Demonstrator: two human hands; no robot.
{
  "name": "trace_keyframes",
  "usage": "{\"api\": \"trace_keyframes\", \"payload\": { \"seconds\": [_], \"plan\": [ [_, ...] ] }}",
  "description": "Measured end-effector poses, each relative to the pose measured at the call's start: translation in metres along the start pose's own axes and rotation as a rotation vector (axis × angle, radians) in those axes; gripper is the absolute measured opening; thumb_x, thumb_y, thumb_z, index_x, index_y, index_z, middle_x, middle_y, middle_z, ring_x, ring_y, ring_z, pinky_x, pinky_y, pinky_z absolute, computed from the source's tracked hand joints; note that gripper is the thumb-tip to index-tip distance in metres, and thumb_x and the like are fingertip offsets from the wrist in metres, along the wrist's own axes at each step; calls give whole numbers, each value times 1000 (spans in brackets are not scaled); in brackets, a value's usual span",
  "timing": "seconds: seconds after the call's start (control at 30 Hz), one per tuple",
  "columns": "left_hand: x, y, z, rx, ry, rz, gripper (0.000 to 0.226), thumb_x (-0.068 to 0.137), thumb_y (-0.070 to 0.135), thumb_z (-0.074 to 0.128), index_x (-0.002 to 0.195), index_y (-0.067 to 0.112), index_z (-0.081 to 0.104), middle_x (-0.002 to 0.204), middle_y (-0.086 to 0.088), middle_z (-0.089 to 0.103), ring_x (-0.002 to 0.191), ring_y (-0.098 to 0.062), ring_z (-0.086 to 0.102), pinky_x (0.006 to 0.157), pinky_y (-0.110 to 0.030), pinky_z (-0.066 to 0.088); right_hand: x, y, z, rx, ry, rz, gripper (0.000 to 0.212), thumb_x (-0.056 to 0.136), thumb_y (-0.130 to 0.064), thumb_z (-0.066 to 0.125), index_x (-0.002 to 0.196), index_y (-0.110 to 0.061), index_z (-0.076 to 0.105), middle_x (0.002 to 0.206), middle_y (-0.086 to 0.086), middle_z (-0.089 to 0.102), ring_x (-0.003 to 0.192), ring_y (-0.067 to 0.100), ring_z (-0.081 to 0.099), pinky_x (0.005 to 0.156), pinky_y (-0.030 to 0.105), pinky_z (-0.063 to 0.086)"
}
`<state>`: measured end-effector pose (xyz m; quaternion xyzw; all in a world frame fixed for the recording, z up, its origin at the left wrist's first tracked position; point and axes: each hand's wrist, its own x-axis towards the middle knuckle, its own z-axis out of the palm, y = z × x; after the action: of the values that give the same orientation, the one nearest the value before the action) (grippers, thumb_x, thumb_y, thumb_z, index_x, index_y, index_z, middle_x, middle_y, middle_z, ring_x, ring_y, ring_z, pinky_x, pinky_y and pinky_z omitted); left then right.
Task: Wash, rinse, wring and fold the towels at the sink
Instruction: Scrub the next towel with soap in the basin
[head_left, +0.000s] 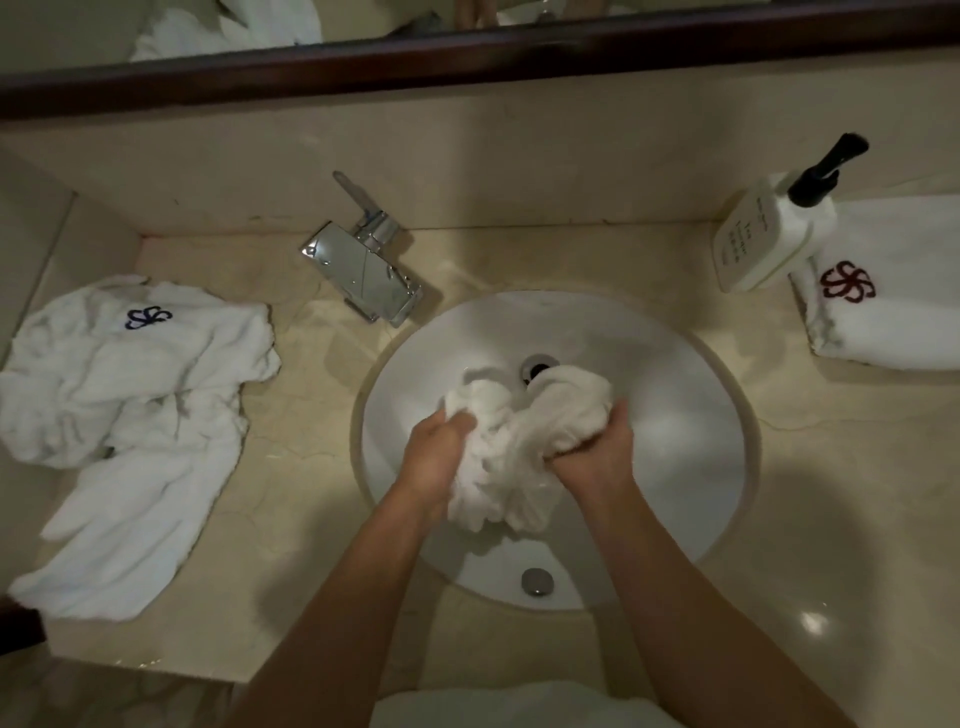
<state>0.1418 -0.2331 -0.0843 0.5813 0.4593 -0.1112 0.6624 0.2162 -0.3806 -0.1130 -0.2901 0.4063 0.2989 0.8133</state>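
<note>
A bunched white towel (519, 441) hangs over the round white sink (675, 395), held between both hands. My left hand (436, 452) grips its left side, fingers curled into the cloth. My right hand (597, 441) grips the right side in a fist. The towel's top reaches the drain (537, 366). A heap of crumpled white towels (130, 415) with a blue emblem lies on the counter at the left. A folded white towel (893, 312) with a red emblem lies at the right.
A chrome faucet (363, 270) stands behind the sink to the left, no water running from it. A white pump bottle (769, 239) with a black nozzle stands by the folded towel. The overflow hole (536, 581) is at the sink's near wall. A dark mirror frame (467, 57) runs along the back.
</note>
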Motion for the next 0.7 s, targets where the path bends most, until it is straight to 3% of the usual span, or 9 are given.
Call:
{"api": "trace_keyframes", "payload": {
  "seconds": [0.07, 0.1, 0.13, 0.23, 0.33, 0.43, 0.53, 0.63, 0.7],
  "plan": [
    [1, -12, -13, -223, -97, -139, 52, 68, 10, 63, 119, -3, 65, 119, -24, 66, 110, -41, 63, 106, -53, 41, -10, -2, -27, -2, -50, 17, 25, 103, -3, 44, 122, 0, 59, 102, 10, 67, 107, 35, 63, 77, 32, 61],
    [2, -20, -18, -313, -129, -195, 58, 62, 6, 60, 118, -9, 63, 120, -26, 63, 110, -41, 60, 105, -51, 41, -15, 0, -42, -16, -48, 26, 32, 99, 8, 42, 126, 2, 58, 101, 9, 67, 111, 37, 63, 76, 31, 61],
    [-3, -25, -21, -394, -189, -239, 57, 60, 3, 58, 114, -11, 64, 117, -27, 61, 106, -40, 59, 100, -48, 44, -19, 1, -54, 3, -45, 39, 34, 98, 7, 41, 122, 2, 65, 98, 13, 69, 109, 37, 66, 71, 31, 62],
    [-15, -40, -14, -612, -286, -323, 40, 80, 10, 42, 104, -6, 69, 106, -22, 65, 96, -36, 64, 88, -41, 50, -35, 9, -71, -54, -84, 182, 46, 100, -36, 44, 106, -3, 76, 105, 21, 74, 87, 35, 74, 58, 44, 61],
    [-10, -44, 6, -664, -299, -376, 48, 96, 40, 45, 119, 4, 67, 116, -16, 65, 114, -33, 60, 105, -43, 41, -36, 26, -77, -268, -55, 189, 60, 83, -52, 63, 119, -4, 64, 104, 17, 74, 86, 32, 75, 65, 42, 62],
    [5, -35, 25, -258, -203, -308, 51, 88, 51, 64, 116, 8, 65, 112, -7, 68, 114, -28, 61, 104, -37, 44, -38, 47, -64, -514, -29, 24, 77, 75, -75, 66, 123, -15, 67, 117, 10, 72, 110, 28, 69, 97, 46, 54],
    [-12, -32, 52, 440, 26, 52, 45, 101, 46, 42, 112, 11, 68, 113, -9, 69, 99, -22, 66, 93, -36, 52, -34, 55, -38, -769, 66, -285, 46, 97, -60, 47, 105, -22, 70, 97, 2, 75, 95, 19, 72, 81, 31, 58],
    [-31, -37, 62, 637, -7, 246, 46, 103, 46, 33, 116, 13, 63, 117, 2, 65, 105, -14, 60, 99, -32, 46, -14, 42, -13, -734, 166, -335, 49, 99, -55, 42, 95, -13, 67, 95, 8, 73, 96, 30, 71, 86, 46, 57],
    [-19, -31, 48, 607, 68, 217, 40, 105, 40, 35, 104, 13, 64, 108, -1, 68, 90, -12, 60, 80, -24, 45, -12, 47, -5, -847, 91, -287, 46, 100, -53, 40, 88, -14, 62, 92, 9, 69, 96, 29, 68, 87, 45, 54]
  ]
}}
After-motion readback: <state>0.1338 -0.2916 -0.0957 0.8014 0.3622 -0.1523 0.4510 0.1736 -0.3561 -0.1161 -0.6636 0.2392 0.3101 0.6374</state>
